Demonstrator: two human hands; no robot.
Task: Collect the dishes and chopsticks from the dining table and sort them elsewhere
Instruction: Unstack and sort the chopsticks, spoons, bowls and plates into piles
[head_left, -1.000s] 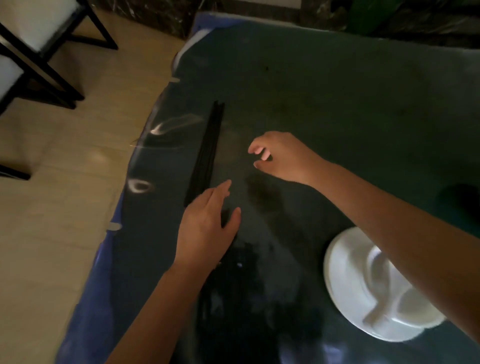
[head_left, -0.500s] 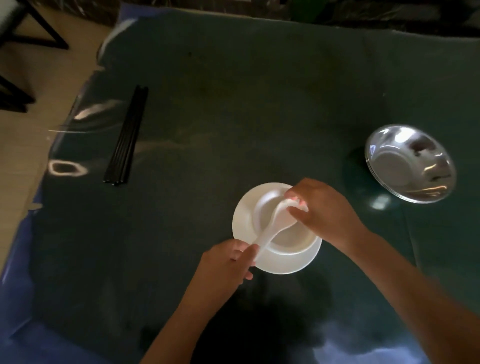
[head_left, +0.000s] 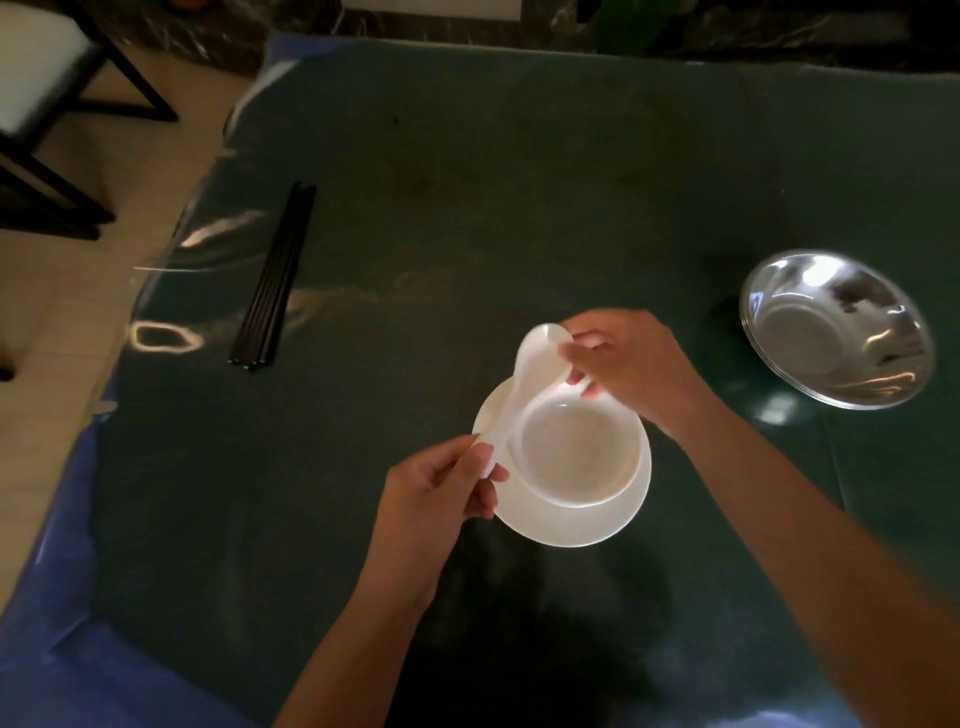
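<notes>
White ceramic soup spoon (head_left: 530, 374) lifted above white bowl (head_left: 579, 452) on saucer (head_left: 587, 525).
Handle pinched by left hand (head_left: 441, 488), scoop (pointing away) gripped by right hand (head_left: 628, 369); long axis near-to-far.

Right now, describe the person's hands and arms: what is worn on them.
Both arms are bare to the edge of the picture: no sleeves in view. The left hand and right hand have no gloves, and no rings, watch or bracelets can be seen. The picture is dim and slightly blurred.
</notes>
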